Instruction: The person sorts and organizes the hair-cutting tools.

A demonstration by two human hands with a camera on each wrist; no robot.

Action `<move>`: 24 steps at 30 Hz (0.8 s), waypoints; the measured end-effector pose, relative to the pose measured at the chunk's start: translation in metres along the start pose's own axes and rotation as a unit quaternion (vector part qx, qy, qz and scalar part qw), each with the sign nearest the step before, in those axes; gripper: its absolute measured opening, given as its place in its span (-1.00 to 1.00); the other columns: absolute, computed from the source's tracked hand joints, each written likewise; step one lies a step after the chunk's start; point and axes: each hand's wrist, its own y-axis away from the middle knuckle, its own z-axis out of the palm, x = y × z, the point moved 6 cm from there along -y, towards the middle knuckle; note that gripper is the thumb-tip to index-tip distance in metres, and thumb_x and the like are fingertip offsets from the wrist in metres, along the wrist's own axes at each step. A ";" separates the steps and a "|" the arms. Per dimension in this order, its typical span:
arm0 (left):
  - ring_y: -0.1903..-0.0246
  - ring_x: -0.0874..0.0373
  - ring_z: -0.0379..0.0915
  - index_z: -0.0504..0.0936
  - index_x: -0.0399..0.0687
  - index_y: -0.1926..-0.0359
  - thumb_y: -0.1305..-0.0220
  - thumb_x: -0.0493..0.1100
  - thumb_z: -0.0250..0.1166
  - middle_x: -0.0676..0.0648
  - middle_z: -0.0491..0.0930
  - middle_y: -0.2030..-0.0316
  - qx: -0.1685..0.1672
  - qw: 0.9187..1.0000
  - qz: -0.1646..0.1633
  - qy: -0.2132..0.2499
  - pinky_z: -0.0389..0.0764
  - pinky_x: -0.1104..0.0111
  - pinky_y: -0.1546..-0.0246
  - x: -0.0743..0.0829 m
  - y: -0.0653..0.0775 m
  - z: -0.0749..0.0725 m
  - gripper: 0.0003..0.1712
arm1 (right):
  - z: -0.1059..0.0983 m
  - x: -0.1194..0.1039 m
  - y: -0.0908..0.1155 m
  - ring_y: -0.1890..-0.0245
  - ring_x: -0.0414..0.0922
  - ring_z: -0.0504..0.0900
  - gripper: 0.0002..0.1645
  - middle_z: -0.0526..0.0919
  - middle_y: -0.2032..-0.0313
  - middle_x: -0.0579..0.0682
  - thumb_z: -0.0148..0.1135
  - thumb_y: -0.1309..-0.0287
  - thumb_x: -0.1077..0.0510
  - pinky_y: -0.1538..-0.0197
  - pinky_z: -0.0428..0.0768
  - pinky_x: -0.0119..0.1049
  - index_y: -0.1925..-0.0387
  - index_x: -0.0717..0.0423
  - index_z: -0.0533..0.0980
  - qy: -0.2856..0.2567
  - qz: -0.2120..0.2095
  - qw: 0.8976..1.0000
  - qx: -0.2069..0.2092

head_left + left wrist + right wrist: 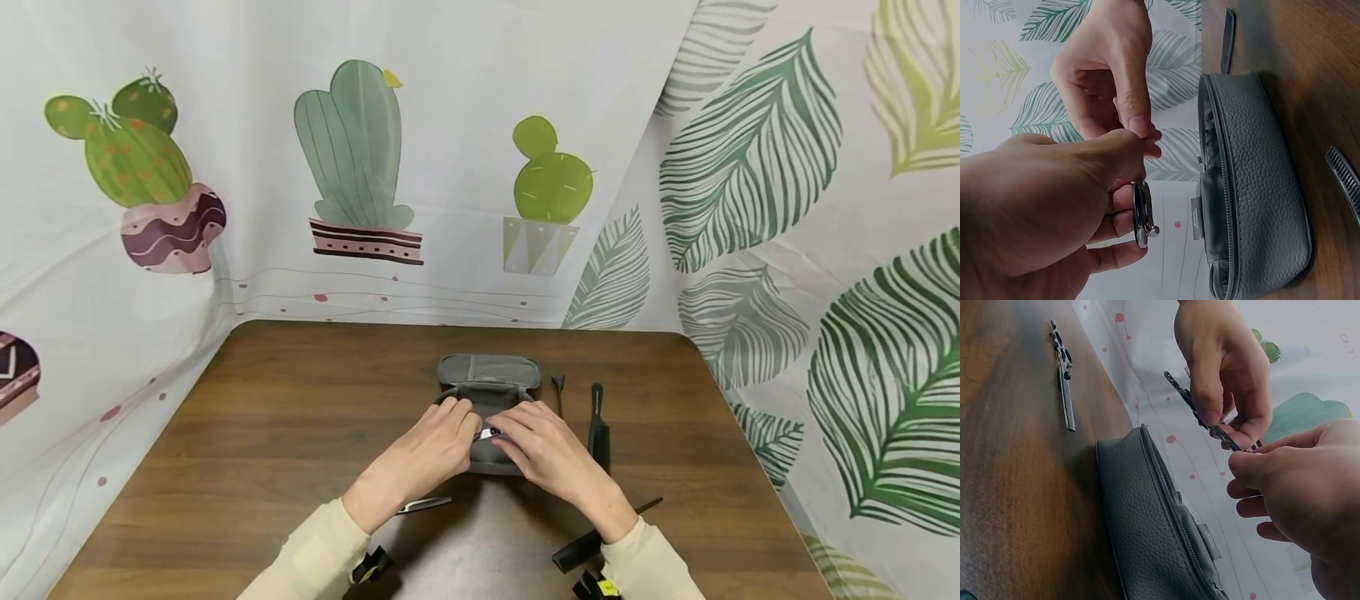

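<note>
Over a grey textured zip case (495, 469) with its lid folded back, both hands meet on a pair of metal hairdressing scissors (487, 433). My left hand (438, 437) grips the handle part; its finger rings and small knob show below the fingers in the left wrist view. Thumb and forefinger of my right hand (1304, 481) pinch the scissors' other end, which those fingers mostly hide. Inside the case, the dark lining and a small tag (1197, 219) show. A second pair of scissors, toothed thinning shears (1066, 403), lies on the table left of the case.
Right of the case lie a thin black tool with a forked tip (558, 383) and a black comb (597, 425). Another black comb with a thin tail (577, 552) lies nearer, partly under the right wrist. The wooden table (300, 400) backs onto printed curtains (465, 167).
</note>
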 end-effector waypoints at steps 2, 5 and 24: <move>0.31 0.13 0.30 0.53 -0.05 0.29 -0.14 -0.28 0.51 0.02 0.39 0.34 0.008 1.000 0.003 -0.004 0.38 0.41 0.32 0.000 0.000 -0.001 -0.72 | 0.000 0.000 0.000 0.01 -0.09 0.82 -0.65 0.89 0.01 -0.05 0.65 -0.30 0.21 -0.15 0.77 -0.15 -0.09 0.12 0.78 -0.002 -0.002 1.000 0.007; 0.33 0.14 0.28 0.53 -0.04 0.30 -0.12 -0.28 0.52 0.03 0.38 0.35 0.015 1.000 0.005 -0.008 0.34 0.43 0.33 0.001 0.000 -0.001 -0.72 | 0.001 0.001 0.001 0.04 -0.10 0.81 -0.68 0.88 0.04 -0.06 0.65 -0.28 0.24 -0.09 0.76 -0.19 -0.04 0.12 0.79 -0.004 -0.008 1.000 0.017; 0.23 0.11 0.46 0.63 -0.04 0.14 -0.19 -0.27 0.56 0.04 0.53 0.23 0.006 0.997 -0.006 0.072 0.59 0.34 0.19 -0.003 0.001 0.002 -0.71 | -0.004 0.003 0.002 0.12 -0.16 0.79 -0.73 0.90 0.07 -0.07 0.60 -0.29 0.30 -0.01 0.72 -0.30 -0.01 0.17 0.80 -0.027 -0.025 0.999 0.026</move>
